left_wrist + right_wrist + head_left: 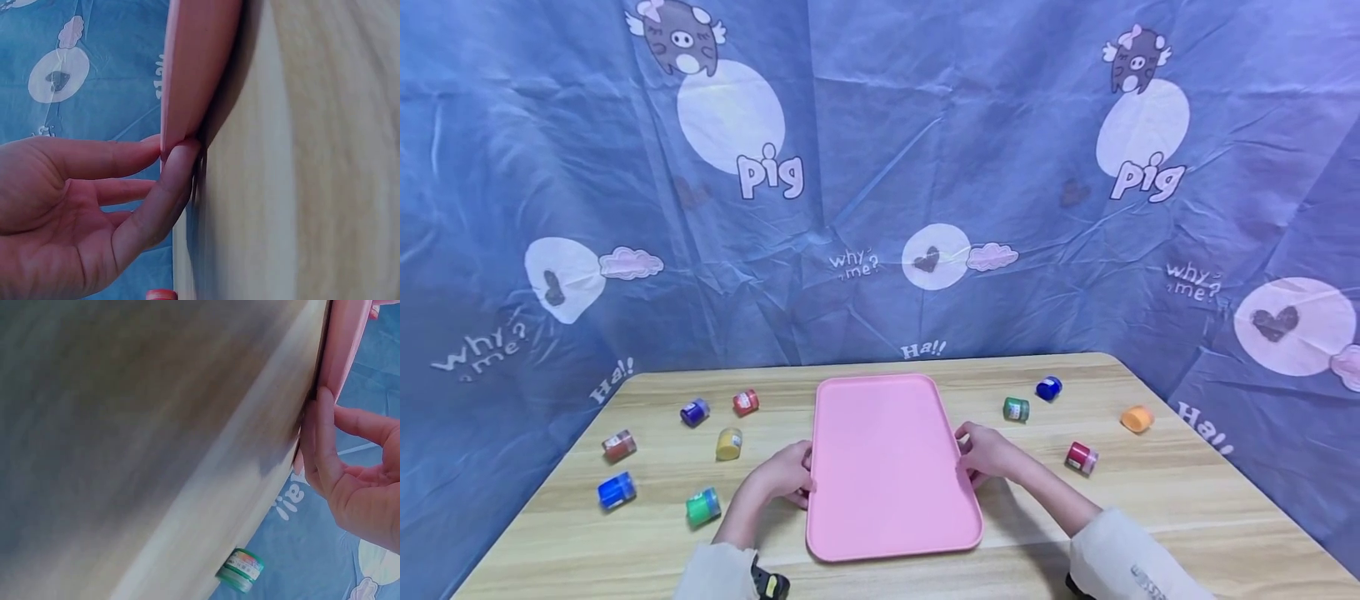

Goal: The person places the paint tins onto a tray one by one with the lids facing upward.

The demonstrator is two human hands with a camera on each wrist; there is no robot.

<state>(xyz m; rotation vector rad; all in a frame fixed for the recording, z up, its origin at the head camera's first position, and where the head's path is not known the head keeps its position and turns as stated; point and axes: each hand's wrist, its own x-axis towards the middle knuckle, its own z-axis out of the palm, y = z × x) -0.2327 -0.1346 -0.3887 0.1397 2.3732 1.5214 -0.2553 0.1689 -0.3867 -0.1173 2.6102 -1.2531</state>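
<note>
A pink rectangular tray with a raised rim lies in the middle of the wooden table, nothing on it. At its left long side, my left hand pinches the rim; the left wrist view shows thumb and fingers of that hand meeting at the tray's edge. On the opposite side my right hand grips the other rim. Seen from the right wrist, fingers of that hand reach under the tray edge while the thumb side stays along its wall.
Small paint jars lie on both sides: green, blue, yellow, red and others at left; green, blue, red, orange at right. A blue printed curtain hangs behind the table.
</note>
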